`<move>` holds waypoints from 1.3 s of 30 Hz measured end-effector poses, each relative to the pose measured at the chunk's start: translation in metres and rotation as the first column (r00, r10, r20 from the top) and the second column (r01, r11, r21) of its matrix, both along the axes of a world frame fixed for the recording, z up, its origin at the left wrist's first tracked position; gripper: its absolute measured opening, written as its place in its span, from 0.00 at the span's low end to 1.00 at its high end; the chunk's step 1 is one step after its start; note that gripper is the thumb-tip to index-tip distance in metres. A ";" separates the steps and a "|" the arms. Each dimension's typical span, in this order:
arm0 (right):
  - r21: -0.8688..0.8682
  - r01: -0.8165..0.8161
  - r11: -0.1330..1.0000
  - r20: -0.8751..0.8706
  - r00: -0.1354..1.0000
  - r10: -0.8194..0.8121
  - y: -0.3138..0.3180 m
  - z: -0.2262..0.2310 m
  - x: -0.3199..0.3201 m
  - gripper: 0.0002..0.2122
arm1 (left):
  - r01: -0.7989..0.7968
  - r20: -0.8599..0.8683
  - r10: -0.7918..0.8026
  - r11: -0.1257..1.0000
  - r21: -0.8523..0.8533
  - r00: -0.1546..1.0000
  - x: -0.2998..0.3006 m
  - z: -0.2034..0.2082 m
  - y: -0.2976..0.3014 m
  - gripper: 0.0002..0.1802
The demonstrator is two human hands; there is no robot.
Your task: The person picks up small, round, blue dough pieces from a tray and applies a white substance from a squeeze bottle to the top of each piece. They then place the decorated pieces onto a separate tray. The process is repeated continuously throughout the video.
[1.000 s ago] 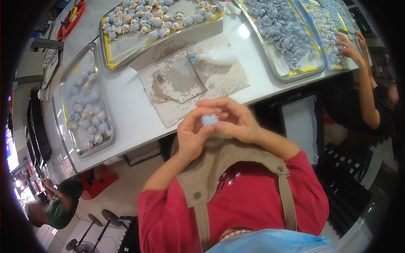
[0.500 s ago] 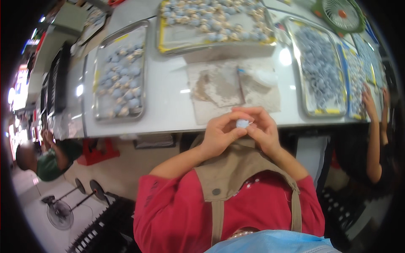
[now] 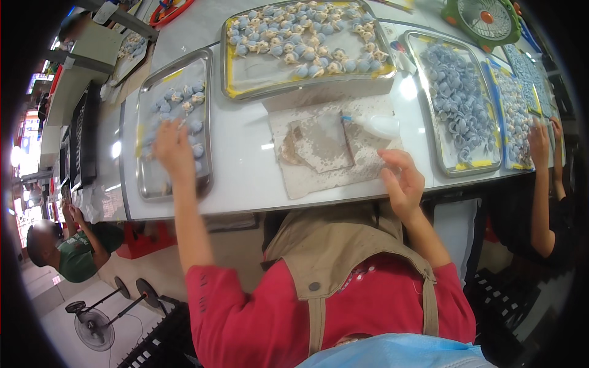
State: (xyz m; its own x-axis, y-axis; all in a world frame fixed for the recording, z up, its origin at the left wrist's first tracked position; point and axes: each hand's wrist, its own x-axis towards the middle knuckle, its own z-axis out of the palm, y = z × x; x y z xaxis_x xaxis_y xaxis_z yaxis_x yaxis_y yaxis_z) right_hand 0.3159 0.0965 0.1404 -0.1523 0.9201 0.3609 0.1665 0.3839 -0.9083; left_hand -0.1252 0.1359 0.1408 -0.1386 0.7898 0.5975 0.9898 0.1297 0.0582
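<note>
My left hand (image 3: 173, 150) is over the left metal tray (image 3: 207, 110), its fingertips among the small blue-and-cream pieces (image 3: 195, 126) there. Motion smears those fingers, and whether a piece is in them cannot be made out. Above the front right corner of a stained cardboard sheet (image 3: 300, 181), my right hand (image 3: 405, 187) is open, thumb and forefinger apart with nothing visible between them. A white bottle (image 3: 381, 126) and a thin dark stick with a blue end (image 3: 347, 138) lie on the cardboard.
At the back stands a large tray (image 3: 245, 89) of similar pieces. Blue cup-shaped pieces (image 3: 460, 92) fill the right tray (image 3: 438, 144). A green fan (image 3: 485, 21) stands behind it. Another person's hands (image 3: 540, 144) work at the far right; a person in green (image 3: 83, 251) is at the left.
My hands have parted from the small light-blue piece they held together. The left has swung out to the left tray; the right has shifted slightly right and opened.
</note>
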 end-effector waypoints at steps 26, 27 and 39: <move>0.110 0.140 0.984 0.584 0.792 -0.178 0.061 0.017 0.010 0.14 | 0.697 0.991 -0.047 0.706 0.124 -0.128 0.168 0.062 0.001 0.16; 0.111 0.123 0.986 0.583 0.796 -0.164 0.058 0.018 0.009 0.14 | 0.727 0.972 0.086 0.679 0.102 -0.217 0.174 0.063 -0.024 0.15; -0.284 0.035 0.958 0.055 0.998 -0.020 -0.023 0.043 0.019 0.16 | 0.697 0.819 0.325 0.707 0.122 -0.473 0.239 0.016 -0.100 0.20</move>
